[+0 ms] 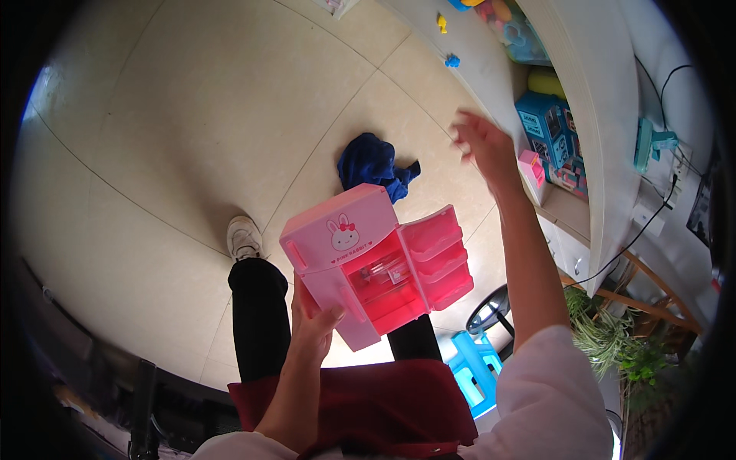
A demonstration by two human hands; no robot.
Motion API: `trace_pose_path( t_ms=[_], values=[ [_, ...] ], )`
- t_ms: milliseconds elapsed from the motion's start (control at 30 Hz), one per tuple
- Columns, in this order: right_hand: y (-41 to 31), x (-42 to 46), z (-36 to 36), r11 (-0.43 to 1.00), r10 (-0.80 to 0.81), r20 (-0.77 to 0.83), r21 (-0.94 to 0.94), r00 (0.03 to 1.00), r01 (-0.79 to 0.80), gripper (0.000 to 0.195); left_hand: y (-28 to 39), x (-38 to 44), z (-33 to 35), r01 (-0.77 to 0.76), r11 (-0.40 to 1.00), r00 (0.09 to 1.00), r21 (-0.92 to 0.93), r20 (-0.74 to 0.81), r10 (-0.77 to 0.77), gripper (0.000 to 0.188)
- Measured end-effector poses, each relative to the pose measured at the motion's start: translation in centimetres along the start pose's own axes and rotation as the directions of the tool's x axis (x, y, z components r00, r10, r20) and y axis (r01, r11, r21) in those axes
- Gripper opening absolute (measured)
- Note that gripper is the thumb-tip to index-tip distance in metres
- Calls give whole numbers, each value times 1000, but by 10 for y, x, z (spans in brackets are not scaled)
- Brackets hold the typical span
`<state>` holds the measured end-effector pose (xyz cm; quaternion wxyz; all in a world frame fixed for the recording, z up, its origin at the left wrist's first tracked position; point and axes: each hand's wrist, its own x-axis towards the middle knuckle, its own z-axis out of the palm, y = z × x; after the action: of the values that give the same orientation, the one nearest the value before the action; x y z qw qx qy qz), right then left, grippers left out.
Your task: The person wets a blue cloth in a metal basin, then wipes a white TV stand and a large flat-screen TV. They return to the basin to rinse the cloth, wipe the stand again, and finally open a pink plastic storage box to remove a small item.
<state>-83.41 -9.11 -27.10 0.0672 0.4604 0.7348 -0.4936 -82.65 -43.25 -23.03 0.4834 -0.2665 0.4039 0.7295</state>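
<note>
My left hand (316,330) grips a pink toy refrigerator (339,241) by its lower left side, thumb across the front. It is held tilted above my lap. A rabbit face and writing decorate its upper door. The right-hand door (440,259) hangs wide, showing pink shelves on its inner side. Inside the compartment are small clear and pink pieces, too small to name. My right hand (483,141), blurred and with fingers apart, is raised beside the white shelf unit, with nothing visible in it. On the floor beyond the toy lies a crumpled dark blue cloth (371,164).
The white shelf unit (601,115) on the right holds a blue toy box (543,126), a small pink toy (532,167) and a clear tub (520,37). Yellow (441,23) and blue (452,61) figures sit along its edge. Lower right are a blue plastic stool (474,368) and plants (612,339).
</note>
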Motion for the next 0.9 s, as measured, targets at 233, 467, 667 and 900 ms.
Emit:
trace_pose_path(
  t_ms=[233, 467, 667, 900],
  values=[
    [-1, 121, 18, 519, -522, -106, -827, 847, 216, 51, 5, 2, 4, 13, 1000, 999, -4, -53, -13, 97],
    [-35, 176, 1, 712, -532, -318, -669, 785, 212, 27, 9, 0, 1, 10, 995, 996, -96, -86, -19, 98],
    [-46, 241, 1, 337, -523, -141, -940, 840, 52, 40, 12, 4, 2, 19, 998, 996, -59, -81, -24, 97],
    [-41, 197, 23, 572, -472, -233, -815, 850, 95, 43, 15, -1, -1, 19, 997, 993, -76, -119, -28, 99]
  ],
)
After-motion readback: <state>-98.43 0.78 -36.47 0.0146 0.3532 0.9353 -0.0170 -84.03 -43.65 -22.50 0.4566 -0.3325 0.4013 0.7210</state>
